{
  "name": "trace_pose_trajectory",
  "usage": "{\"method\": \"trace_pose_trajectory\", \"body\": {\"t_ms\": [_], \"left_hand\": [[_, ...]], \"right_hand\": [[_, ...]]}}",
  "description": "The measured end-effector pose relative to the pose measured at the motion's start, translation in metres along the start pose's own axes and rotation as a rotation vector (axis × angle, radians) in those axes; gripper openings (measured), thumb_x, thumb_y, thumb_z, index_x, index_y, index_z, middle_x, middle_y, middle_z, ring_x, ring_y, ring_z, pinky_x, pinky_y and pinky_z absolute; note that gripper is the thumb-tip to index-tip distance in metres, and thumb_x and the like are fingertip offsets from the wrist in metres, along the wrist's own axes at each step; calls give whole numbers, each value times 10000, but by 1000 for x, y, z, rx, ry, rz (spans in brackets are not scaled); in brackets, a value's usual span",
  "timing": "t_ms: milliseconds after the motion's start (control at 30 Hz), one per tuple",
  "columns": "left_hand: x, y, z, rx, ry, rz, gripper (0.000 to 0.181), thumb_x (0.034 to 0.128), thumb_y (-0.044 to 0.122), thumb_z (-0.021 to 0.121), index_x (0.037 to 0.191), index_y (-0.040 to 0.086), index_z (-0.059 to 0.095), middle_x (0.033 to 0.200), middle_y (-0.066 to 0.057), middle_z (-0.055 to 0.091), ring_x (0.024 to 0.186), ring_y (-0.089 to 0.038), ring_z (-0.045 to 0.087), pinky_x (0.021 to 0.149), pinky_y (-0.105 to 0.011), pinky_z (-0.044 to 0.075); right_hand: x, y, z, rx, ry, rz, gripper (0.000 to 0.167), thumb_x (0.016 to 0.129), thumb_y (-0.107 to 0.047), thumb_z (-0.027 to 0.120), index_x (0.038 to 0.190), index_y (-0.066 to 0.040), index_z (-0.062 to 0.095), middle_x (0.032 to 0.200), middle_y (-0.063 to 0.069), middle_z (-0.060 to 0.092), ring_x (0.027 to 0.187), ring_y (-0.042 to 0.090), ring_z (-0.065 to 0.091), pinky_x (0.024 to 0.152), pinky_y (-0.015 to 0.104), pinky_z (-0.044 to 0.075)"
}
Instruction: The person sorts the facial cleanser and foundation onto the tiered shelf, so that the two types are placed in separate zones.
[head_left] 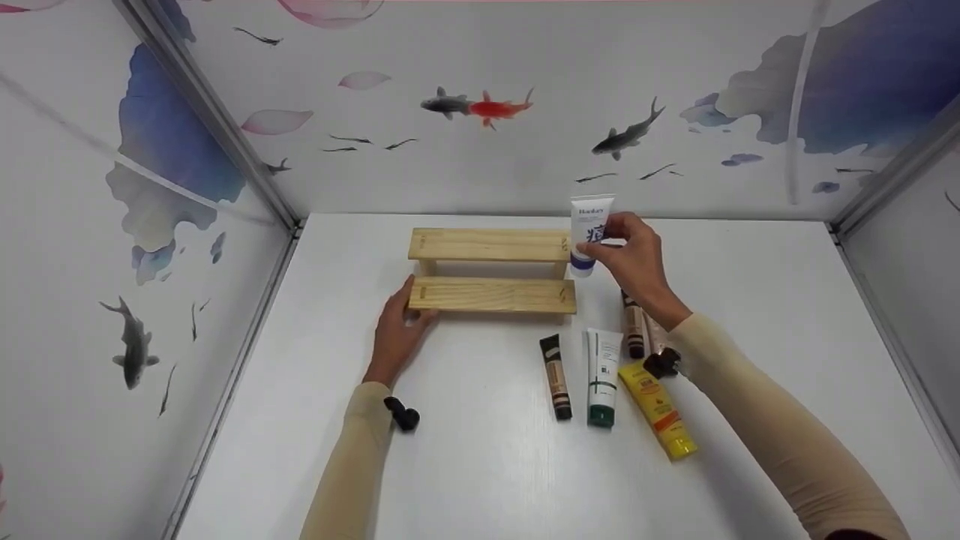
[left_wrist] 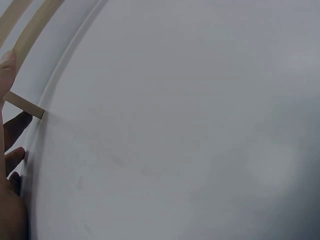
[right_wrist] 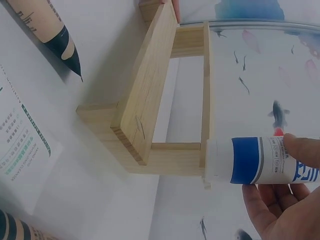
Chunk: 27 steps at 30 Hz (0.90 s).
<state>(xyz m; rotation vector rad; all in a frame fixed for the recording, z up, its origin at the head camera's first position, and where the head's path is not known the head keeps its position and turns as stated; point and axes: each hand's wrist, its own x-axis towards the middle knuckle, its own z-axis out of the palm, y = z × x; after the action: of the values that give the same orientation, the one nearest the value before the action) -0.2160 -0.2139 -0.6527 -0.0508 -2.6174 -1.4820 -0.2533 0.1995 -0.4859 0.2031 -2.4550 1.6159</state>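
Observation:
A two-step wooden rack [head_left: 491, 295] stands toward the back of the table. My left hand [head_left: 396, 330] grips the left end of its lower step, thumb at the front; in the left wrist view the thumb [left_wrist: 7, 75] lies against the wood and the fingers are near a leg. In my right hand [head_left: 637, 259] a white squeeze tube [head_left: 589, 217] with a blue band is pinched between thumb and fingers, cap down. It is held at the right end of the upper step; the right wrist view shows its white cap [right_wrist: 220, 161] close by that end.
Front right of the rack lie a black-and-tan tube [head_left: 556, 379], a white tube with a green cap [head_left: 603, 375] and a yellow tube [head_left: 660, 412]. Another dark-and-tan tube [head_left: 634, 326] and a pinkish one lie partly under the right forearm. Printed walls enclose the table.

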Motion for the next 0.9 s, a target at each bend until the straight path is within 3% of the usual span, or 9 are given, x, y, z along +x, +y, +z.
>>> {"method": "trace_pose_trajectory", "body": {"t_ms": [167, 900], "left_hand": [[0, 0, 0, 15, -2, -10, 931, 1017, 617, 730, 1761, 257, 302, 1724, -76, 431, 1564, -272, 445, 1301, -475, 358], [-2, 1, -1, -9, -4, -10, 919, 1017, 620, 729, 1759, 271, 314, 1716, -77, 442, 1530, -289, 476, 1286, -523, 369]], "right_hand": [[0, -4, 5, 38, -13, -15, 459, 960, -128, 884, 1328, 25, 655, 1243, 146, 717, 1156, 234, 695, 1002, 315, 631], [6, -23, 41, 101, -48, -48, 425, 970, -121, 872, 1320, -7, 660, 1243, 122, 715, 1163, 228, 696, 1048, 408, 625]]}}
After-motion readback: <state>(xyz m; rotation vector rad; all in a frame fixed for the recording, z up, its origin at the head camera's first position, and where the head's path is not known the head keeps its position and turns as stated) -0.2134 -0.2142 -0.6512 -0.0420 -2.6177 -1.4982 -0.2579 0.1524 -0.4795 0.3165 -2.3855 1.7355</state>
